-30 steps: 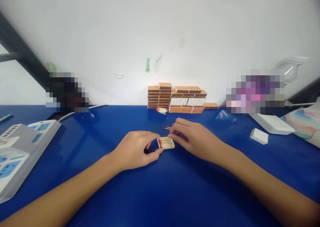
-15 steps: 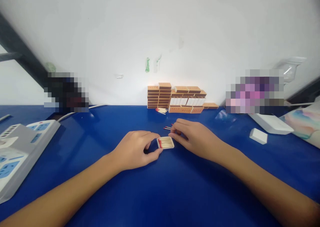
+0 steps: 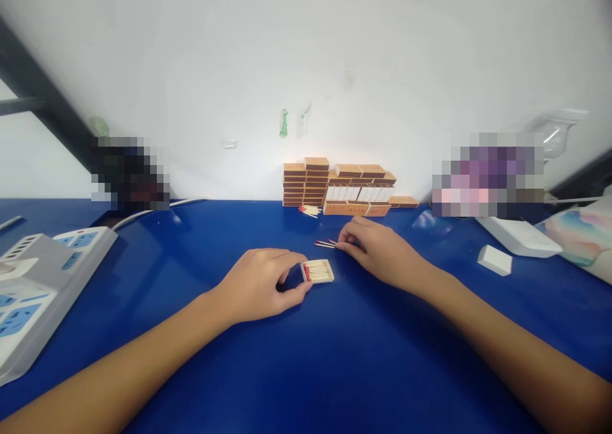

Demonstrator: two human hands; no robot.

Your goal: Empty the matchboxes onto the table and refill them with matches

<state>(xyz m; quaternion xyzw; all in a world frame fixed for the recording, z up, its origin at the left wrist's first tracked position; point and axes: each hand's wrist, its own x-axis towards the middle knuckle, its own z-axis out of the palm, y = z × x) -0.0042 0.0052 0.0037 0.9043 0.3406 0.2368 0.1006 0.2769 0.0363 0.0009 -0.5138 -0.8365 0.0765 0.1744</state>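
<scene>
Cardboard, pale and shallow, one open matchbox tray lies on the blue table, packed with a single layer of red-tipped matches, heads to the left. One left hand pinches its left end between thumb and forefinger. One right hand, fingers curled, touches two or three thin loose red-tipped matches just behind the tray; whether it grips them cannot be told.

I see my left hand and right hand bare, forearms bare too, running off at 7 and 5 o'clock.
</scene>
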